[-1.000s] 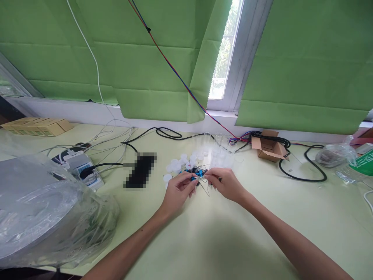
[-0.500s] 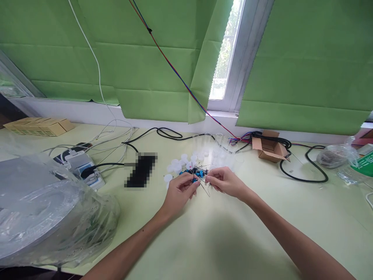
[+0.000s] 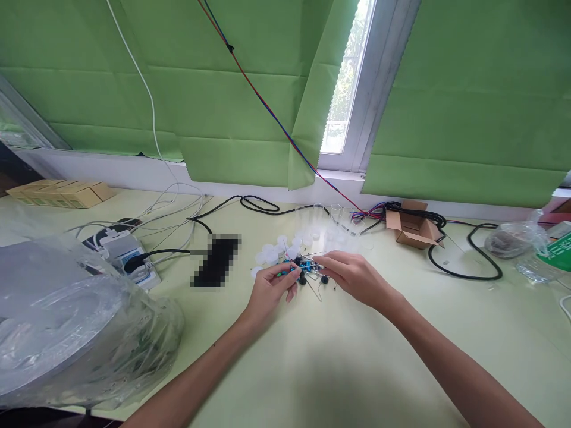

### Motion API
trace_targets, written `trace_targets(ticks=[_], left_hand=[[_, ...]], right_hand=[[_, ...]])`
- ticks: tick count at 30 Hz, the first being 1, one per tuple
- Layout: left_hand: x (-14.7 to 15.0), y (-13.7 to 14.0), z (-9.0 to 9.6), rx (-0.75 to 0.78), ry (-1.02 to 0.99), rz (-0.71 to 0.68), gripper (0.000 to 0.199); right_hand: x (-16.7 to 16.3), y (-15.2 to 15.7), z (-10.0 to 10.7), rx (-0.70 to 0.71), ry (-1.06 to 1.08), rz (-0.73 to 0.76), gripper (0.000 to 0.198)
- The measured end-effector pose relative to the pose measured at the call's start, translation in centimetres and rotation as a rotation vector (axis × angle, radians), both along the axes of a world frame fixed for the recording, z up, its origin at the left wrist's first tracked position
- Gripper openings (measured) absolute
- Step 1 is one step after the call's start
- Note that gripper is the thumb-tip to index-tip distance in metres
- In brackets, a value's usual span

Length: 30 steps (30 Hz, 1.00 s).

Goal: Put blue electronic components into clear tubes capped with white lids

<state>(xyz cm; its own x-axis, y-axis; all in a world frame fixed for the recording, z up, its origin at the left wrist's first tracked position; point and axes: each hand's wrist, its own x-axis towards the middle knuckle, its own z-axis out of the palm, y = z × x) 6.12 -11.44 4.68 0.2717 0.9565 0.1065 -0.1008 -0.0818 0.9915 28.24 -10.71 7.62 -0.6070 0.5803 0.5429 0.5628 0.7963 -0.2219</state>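
My left hand (image 3: 270,288) is closed in a pinch on a small blue part with a thin metal wire (image 3: 286,248) sticking up from it. Its exact kind is too small to tell. Just beyond lies a pile of small blue, black and silver parts (image 3: 307,264) with thin bent wires among them. My right hand (image 3: 354,274) is at the pile's right side, palm down, its fingers drawn together at the parts; whatever they grip is hidden. Black round pieces (image 3: 325,279) lie below its fingertips. White translucent discs (image 3: 269,254) are spread behind my left hand.
Clear tubes (image 3: 335,214) stand behind the pile. An open cardboard box (image 3: 413,229) and black cable (image 3: 475,276) lie to the right. Left are a power strip (image 3: 129,255), a pixelated dark object (image 3: 216,260) and a large plastic-wrapped spool (image 3: 89,333).
My right hand has turned more palm down and moved over the pile's right side. My left hand has shifted slightly left, its blue part still pinched. Black round pieces now show between the hands.
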Motion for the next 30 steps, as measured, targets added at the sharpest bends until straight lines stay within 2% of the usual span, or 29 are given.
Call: trace_targets(ticks=[5,11,19,30], left_hand=[[-0.1,0.0,-0.2,-0.038,-0.011,-0.025,0.021],[-0.1,0.0,-0.3,-0.043,-0.024,-0.02,0.02],[0.1,0.0,-0.2,0.004,0.014,0.008,0.02],[0.2,-0.2,-0.2,0.009,0.014,0.049,0.019]], right_hand=[[0.0,0.3,-0.3,0.13,-0.041,0.065,0.02],[-0.1,0.2,-0.6,0.133,-0.027,0.09,0.024],[-0.6,0.4,-1.2,0.031,0.158,0.123,0.022],[-1.2,0.2,-1.7,-0.173,0.344,0.06,0.024]])
